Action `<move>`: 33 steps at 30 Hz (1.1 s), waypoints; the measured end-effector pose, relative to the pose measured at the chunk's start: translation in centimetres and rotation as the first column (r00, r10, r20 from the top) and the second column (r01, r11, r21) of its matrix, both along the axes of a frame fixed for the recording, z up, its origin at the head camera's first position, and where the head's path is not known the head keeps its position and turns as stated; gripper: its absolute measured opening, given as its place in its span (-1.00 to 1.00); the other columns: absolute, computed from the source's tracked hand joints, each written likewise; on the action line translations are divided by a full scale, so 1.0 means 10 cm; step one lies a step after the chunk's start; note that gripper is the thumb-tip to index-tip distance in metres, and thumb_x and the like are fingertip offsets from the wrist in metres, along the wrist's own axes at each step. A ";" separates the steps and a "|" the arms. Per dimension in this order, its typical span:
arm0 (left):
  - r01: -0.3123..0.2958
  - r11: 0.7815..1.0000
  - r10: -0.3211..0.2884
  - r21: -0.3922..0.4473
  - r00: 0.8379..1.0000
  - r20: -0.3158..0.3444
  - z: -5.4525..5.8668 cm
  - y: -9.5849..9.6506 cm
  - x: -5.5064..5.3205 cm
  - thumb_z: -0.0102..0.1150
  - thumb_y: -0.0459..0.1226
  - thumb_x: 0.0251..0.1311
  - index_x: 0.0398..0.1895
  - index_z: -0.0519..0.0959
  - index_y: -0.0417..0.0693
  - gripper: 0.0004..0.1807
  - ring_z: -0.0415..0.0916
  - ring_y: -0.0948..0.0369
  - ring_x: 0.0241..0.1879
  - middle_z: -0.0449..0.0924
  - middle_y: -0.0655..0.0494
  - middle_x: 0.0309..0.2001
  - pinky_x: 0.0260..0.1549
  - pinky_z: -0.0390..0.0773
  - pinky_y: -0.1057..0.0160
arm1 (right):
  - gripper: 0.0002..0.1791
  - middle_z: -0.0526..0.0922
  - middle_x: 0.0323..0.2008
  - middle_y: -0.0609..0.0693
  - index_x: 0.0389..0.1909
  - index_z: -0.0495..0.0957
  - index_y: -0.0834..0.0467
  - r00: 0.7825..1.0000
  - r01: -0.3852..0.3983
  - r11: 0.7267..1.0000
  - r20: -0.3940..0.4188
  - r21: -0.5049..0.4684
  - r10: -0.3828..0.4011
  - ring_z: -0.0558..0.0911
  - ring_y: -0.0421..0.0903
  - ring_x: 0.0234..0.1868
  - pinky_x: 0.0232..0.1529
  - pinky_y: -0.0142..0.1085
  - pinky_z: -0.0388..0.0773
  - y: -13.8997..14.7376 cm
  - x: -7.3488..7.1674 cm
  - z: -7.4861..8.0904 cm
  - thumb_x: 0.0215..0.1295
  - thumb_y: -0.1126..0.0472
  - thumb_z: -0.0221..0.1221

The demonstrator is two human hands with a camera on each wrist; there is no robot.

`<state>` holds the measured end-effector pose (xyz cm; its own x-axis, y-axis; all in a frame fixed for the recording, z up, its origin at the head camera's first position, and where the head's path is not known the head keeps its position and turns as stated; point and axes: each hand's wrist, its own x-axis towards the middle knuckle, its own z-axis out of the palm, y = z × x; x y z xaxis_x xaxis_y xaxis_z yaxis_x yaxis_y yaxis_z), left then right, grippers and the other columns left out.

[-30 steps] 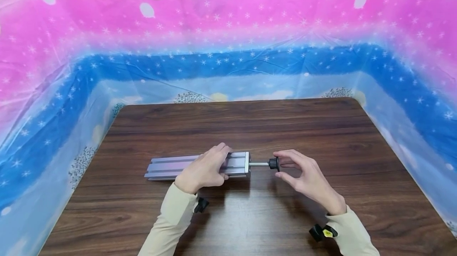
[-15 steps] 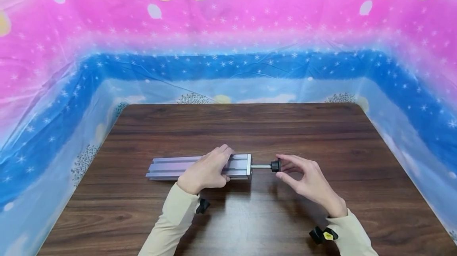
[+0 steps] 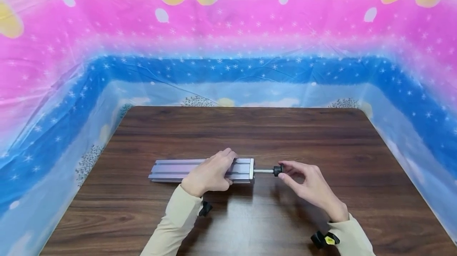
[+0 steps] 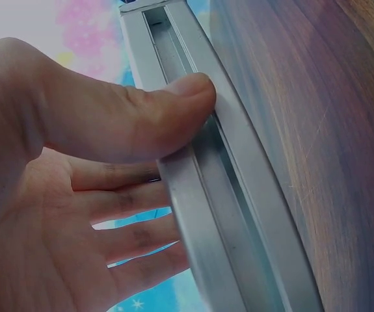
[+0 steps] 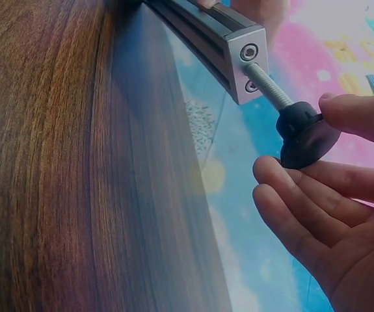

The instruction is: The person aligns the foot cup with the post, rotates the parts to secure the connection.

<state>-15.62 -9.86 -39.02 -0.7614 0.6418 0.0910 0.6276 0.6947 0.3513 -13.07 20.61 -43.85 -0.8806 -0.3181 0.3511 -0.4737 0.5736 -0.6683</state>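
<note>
A silver slotted aluminium profile [image 3: 169,168] stretches left to right over the wooden table; whether it touches the tabletop I cannot tell. My left hand [image 3: 210,174] grips it near its right end, thumb [image 4: 180,110] on the near slotted side and fingers on the far side. Two screw heads show in its end plate [image 5: 258,49]. From that plate a threaded rod [image 5: 272,88] sticks out to the right, ending in the round black base of a levelling foot [image 5: 307,136]. My right hand [image 3: 314,184] pinches this black base between thumb and fingers.
The dark wood-grain table [image 3: 235,129] has rounded far corners. Behind it and along both sides hangs a pink and blue patterned cloth [image 3: 228,67]. Black wrist-worn devices sit on both sleeves, the right one [image 3: 323,240] with a yellow label.
The right thumb and fingers have drawn closer together on the black base. The left hand keeps its grip on the profile. The head view has shifted slightly.
</note>
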 end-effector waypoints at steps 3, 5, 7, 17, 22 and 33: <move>0.010 1.000 -0.009 0.011 1.000 -0.013 -0.02 0.00 0.00 0.36 -0.43 -0.16 0.05 0.50 -0.30 -0.43 0.37 0.16 -0.28 0.45 0.04 -0.20 -0.27 0.46 0.21 | -0.64 0.78 -0.22 -0.07 0.12 0.65 0.19 1.000 0.002 1.000 0.004 -0.005 -0.002 0.71 -0.32 -0.28 -0.19 -0.27 0.69 0.00 0.01 -0.01 0.32 0.21 0.31; 0.012 1.000 -0.012 0.011 1.000 -0.019 -0.02 0.01 0.00 0.37 -0.44 -0.17 0.03 0.50 -0.30 -0.44 0.37 0.16 -0.28 0.45 0.04 -0.20 -0.26 0.47 0.21 | -0.66 0.78 -0.22 -0.07 0.09 0.66 0.19 1.000 0.008 1.000 0.016 -0.006 -0.008 0.71 -0.33 -0.28 -0.20 -0.31 0.68 0.00 0.01 -0.02 0.33 0.19 0.31; 0.012 1.000 -0.012 0.005 1.000 -0.021 -0.02 0.01 0.01 0.37 -0.43 -0.18 0.03 0.50 -0.29 -0.43 0.37 0.16 -0.27 0.46 0.04 -0.19 -0.24 0.48 0.20 | -0.67 0.78 -0.24 -0.08 0.07 0.67 0.19 0.999 0.015 1.000 0.029 -0.007 -0.015 0.71 -0.33 -0.29 -0.21 -0.34 0.68 0.00 0.01 -0.02 0.34 0.18 0.30; 0.023 1.000 -0.023 -0.010 0.999 -0.025 -0.05 0.02 0.01 0.38 -0.42 -0.17 0.04 0.50 -0.30 -0.42 0.39 0.16 -0.26 0.47 0.03 -0.18 -0.20 0.51 0.18 | -0.69 0.78 -0.28 -0.11 0.05 0.67 0.20 0.997 0.017 1.000 0.069 -0.024 -0.016 0.70 -0.36 -0.35 -0.25 -0.37 0.66 0.00 0.05 -0.05 0.37 0.16 0.28; 0.026 1.000 -0.025 0.018 0.999 -0.026 -0.05 0.00 0.01 0.38 -0.44 -0.19 0.03 0.50 -0.33 -0.43 0.37 0.15 -0.29 0.46 0.01 -0.21 -0.24 0.48 0.19 | -0.67 0.77 -0.23 -0.08 0.10 0.64 0.16 0.998 0.000 1.000 0.059 -0.005 0.000 0.71 -0.33 -0.31 -0.22 -0.33 0.67 0.00 0.04 -0.04 0.39 0.15 0.26; 0.011 1.000 -0.010 0.025 1.000 -0.007 0.00 -0.03 0.01 0.36 -0.42 -0.15 0.10 0.49 -0.33 -0.40 0.39 0.15 -0.24 0.48 0.00 -0.15 -0.20 0.49 0.15 | -0.22 0.60 0.21 0.02 0.38 0.43 0.04 0.988 -0.113 0.992 -0.110 -0.060 0.105 0.69 -0.09 0.03 -0.04 -0.16 0.68 0.02 0.08 -0.01 0.09 0.33 0.47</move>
<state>-15.54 -10.12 -39.07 -0.7540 0.6472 0.1121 0.6372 0.6793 0.3639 -12.23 20.77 -43.92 -0.7983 -0.3833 0.4645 -0.6015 0.4711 -0.6452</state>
